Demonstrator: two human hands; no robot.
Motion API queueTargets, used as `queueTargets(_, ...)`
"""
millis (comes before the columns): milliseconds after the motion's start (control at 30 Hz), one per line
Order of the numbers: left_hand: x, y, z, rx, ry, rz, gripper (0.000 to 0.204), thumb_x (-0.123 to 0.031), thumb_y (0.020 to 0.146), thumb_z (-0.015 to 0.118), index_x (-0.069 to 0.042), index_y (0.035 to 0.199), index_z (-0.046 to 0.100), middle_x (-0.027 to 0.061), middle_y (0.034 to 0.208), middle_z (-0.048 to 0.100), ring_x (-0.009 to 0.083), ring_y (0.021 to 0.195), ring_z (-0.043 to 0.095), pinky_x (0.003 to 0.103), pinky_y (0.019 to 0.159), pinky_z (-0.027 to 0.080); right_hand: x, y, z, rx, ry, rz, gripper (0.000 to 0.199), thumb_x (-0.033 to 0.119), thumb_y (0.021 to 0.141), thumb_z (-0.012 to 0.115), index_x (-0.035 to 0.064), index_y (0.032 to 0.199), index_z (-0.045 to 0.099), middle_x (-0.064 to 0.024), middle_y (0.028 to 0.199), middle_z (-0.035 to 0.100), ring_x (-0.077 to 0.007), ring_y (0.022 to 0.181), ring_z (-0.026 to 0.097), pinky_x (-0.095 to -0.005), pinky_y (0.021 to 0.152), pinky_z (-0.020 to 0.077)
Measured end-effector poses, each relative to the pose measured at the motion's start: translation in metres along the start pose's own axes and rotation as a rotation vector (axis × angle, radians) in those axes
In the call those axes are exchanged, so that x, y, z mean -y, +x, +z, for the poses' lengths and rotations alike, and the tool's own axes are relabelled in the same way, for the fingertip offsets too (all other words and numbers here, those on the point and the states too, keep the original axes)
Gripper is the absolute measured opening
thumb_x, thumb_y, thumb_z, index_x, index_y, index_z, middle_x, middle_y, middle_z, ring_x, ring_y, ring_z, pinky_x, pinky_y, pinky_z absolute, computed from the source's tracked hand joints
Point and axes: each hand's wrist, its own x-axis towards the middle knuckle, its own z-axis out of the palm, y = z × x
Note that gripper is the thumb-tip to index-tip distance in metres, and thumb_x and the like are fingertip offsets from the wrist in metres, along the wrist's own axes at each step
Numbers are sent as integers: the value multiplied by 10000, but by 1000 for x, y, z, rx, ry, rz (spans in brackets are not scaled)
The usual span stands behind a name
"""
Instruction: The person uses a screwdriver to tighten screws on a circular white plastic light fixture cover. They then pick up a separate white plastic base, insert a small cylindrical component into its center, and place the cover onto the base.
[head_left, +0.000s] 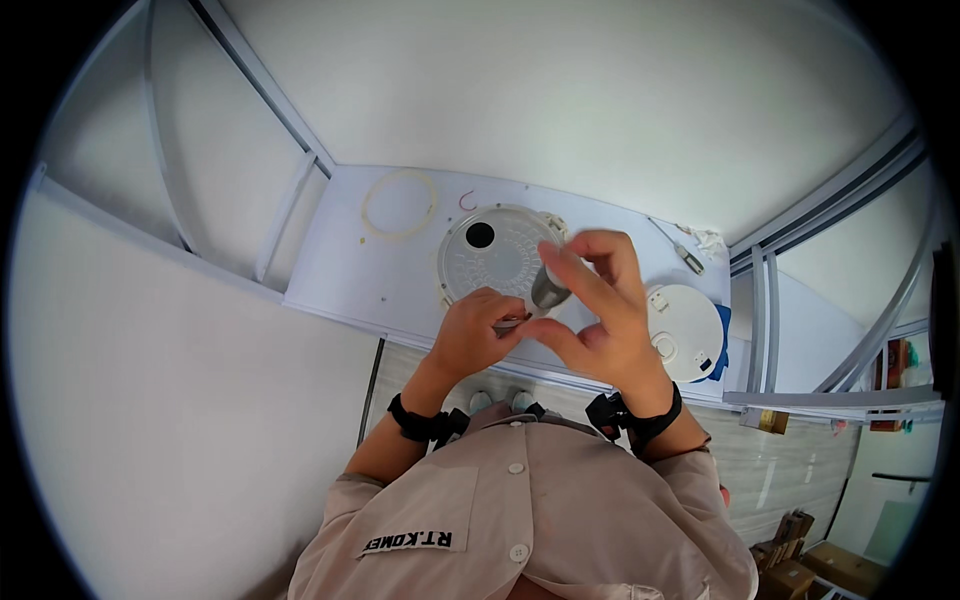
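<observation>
Closest, the right hand point(612, 328) spreads its thumb, fingertips at a grey cylinder point(549, 290); how firmly, I can't tell. The left hand point(472, 335) pinches a thin part point(508, 324). Cylinder, over a round whitish cover point(497, 263), looks light, stiff, smooth: best held by its sides. Near table point(335, 240) edge lies close; more room leftward.

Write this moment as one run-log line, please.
left hand: holding small grey piece | right hand: at grey cylinder, grip unclear | around: round whitish cover, yellowish ring, screwdriver, round white housing
</observation>
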Motion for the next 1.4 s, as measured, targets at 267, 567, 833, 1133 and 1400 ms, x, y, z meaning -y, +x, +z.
queueTargets(267, -6, 3, 2, -40, -59, -40, 188, -120, 806, 836, -101, 928, 694, 28, 800, 741, 288, 808, 687, 412, 712, 551, -7, -6, -1, 35, -76, 29, 509, -25, 816, 790, 73, 1312, 742, -138, 1173, 611, -299, 1055, 649, -367, 807, 561)
queueTargets(567, 1, 0, 5, -21, -48, -83, 175, -126, 814, 837, -115, 939, 715, 22, 793, 744, 272, 804, 700, 408, 717, 564, 5, 5, -3, 128, 376, 178, 513, 77, 749, 897, 67, 1246, 770, -138, 1174, 627, -318, 1103, 673, -352, 821, 565)
queueTargets(833, -4, 4, 1, -20, -29, -41, 182, -109, 811, 829, -106, 955, 719, 39, 842, 769, 284, 843, 718, 405, 743, 576, -2, -6, -2, 25, -80, 21, 539, 64, 745, 878, 49, 1270, 758, -158, 1264, 641, -307, 1102, 681, -360, 835, 570)
queueTargets(1133, -1, 2, 1, -6, -38, -54, 197, -93, 798, 824, -99, 963, 716, 46, 853, 770, 288, 852, 719, 410, 744, 574, 1, 7, -5, 108, 114, 88, 565, 69, 738, 896, 55, 1283, 747, -142, 1165, 651, -295, 1046, 670, -375, 819, 561)
queueTargets(1400, -1, 1, 0, -5, -3, -34, 200, -129, 801, 844, -109, 960, 725, 31, 792, 734, 271, 784, 688, 406, 684, 557, 4, 7, -4, 91, 29, -4, 526, 62, 741, 890, 64, 1251, 762, -124, 1140, 638, -268, 946, 676, -349, 766, 559)
